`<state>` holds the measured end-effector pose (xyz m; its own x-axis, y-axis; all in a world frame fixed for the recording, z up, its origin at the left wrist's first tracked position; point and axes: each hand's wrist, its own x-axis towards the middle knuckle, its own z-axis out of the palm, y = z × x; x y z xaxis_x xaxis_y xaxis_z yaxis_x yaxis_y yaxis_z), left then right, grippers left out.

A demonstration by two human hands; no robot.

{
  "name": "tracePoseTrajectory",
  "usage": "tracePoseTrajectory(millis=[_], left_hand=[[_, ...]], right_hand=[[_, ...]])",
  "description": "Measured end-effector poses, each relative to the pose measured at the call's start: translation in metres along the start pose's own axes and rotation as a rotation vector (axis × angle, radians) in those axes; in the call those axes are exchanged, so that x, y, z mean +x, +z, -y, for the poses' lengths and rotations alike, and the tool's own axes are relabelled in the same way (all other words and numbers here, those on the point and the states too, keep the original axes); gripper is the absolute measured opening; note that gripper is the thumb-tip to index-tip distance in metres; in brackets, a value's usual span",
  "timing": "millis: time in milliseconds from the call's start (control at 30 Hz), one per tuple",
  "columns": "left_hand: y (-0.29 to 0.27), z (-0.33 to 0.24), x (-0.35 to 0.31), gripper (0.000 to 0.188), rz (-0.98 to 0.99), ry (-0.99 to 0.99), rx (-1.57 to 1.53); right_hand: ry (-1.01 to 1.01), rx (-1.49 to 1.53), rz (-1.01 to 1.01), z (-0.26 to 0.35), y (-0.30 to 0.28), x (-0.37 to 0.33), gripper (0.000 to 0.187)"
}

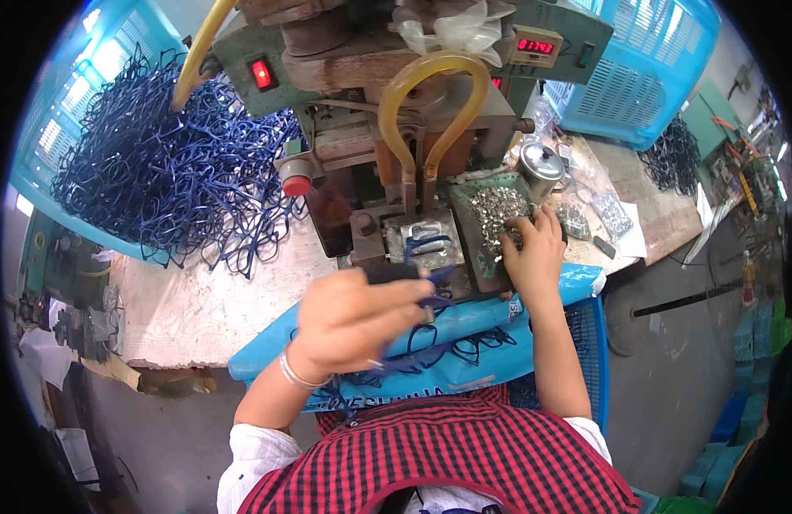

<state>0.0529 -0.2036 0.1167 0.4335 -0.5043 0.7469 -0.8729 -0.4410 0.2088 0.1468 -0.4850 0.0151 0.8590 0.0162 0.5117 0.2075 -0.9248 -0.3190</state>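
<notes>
My left hand (pixel 353 321), blurred by motion, is in front of the press with a dark blue strap (pixel 440 301) caught between its fingers. My right hand (pixel 537 253) reaches over the edge of a green tray (pixel 479 257). Its thumb and forefinger curl together at the heap of small shiny metal pieces (pixel 497 210); whatever is pinched there is too small to make out. Between the hands, another length of blue strap (pixel 430 243) lies on the metal die (pixel 447 255) of the press. More dark straps (pixel 477 347) rest on a blue plastic sheet (pixel 516 351) near my body.
The press (pixel 344 137), with a looped yellow hose (pixel 385 107) and red button (pixel 297 185), stands directly ahead. A blue basket (pixel 49 201) heaped with blue straps (pixel 156 163) is at left. A lidded metal pot (pixel 541 161) and another blue basket (pixel 636 77) stand at right.
</notes>
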Motion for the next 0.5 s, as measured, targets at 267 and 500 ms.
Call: tracePoseTrajectory(millis=[267,500], left_hand=[[0.037,0.006,0.002,0.02,-0.095,0.194,0.199],[0.046,0.004,-0.007,0.02,-0.12,0.123,0.145]], right_hand=[[-0.042,0.266,-0.031,-0.008,0.014,0.016,0.009],[-0.066,0.433,-0.078,-0.011,0.019,0.024,0.006]])
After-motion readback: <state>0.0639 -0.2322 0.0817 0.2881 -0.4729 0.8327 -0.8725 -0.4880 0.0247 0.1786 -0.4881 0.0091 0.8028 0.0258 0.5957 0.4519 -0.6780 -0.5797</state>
